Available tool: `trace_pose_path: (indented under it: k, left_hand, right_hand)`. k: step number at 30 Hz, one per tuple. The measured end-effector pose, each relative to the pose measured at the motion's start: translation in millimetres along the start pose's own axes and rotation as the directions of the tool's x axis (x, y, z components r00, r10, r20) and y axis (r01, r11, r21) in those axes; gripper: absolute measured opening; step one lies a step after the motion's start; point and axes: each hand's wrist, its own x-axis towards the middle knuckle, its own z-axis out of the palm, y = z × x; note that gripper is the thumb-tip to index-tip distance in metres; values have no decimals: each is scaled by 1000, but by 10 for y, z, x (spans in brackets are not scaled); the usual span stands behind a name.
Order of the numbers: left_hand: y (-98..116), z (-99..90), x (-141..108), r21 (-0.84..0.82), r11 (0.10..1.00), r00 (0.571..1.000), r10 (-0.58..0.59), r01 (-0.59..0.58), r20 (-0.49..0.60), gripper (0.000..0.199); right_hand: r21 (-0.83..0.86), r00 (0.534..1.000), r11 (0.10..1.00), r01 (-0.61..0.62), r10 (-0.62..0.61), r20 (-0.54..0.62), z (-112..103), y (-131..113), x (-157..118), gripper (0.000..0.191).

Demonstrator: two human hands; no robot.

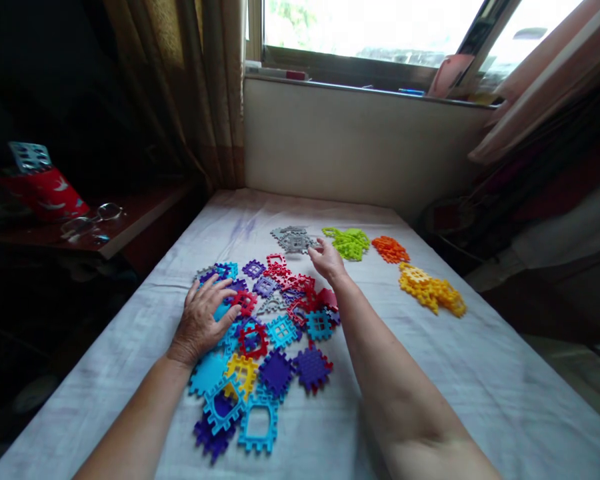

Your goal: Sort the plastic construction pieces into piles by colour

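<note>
My left hand (207, 317) lies over the left side of a mixed heap of plastic interlocking tiles, fingers spread and palm down. Under and beside it are light blue, purple and red tiles, such as a red tile (245, 303). My right hand (329, 261) reaches to the right edge of a pile of grey tiles (293, 240). Its fingertips are apart and touch or nearly touch the grey tiles. Nearest me in the heap lie a light blue frame tile (259, 425), a purple tile (277, 373) and a yellow tile (241, 373).
Right of the grey pile are piles of lime green tiles (349, 243), orange tiles (391, 249) and yellow tiles (433, 290) on the pale cloth (480, 380). A dark side table (125, 227) at left bears glasses (93, 220) and a red container (55, 193). A wall and window stand behind.
</note>
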Motion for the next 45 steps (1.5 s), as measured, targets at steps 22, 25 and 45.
trace_pose_path:
  k: [22,25,45]
  left_hand:
    - [-64,-85,42,-157,973,975,-190,171,-116,35]
    - [-137,-29,24,-33,941,912,-334,336,-237,40]
    - [-152,55,-16,-6,953,952,-303,303,-33,35]
  right_hand:
    - [-409,795,721,559,-325,513,109,-208,-1028,32]
    - [-355,843,816,457,-270,466,-63,-190,-978,24]
    - [154,892,987,38,-103,439,26,4,-403,35]
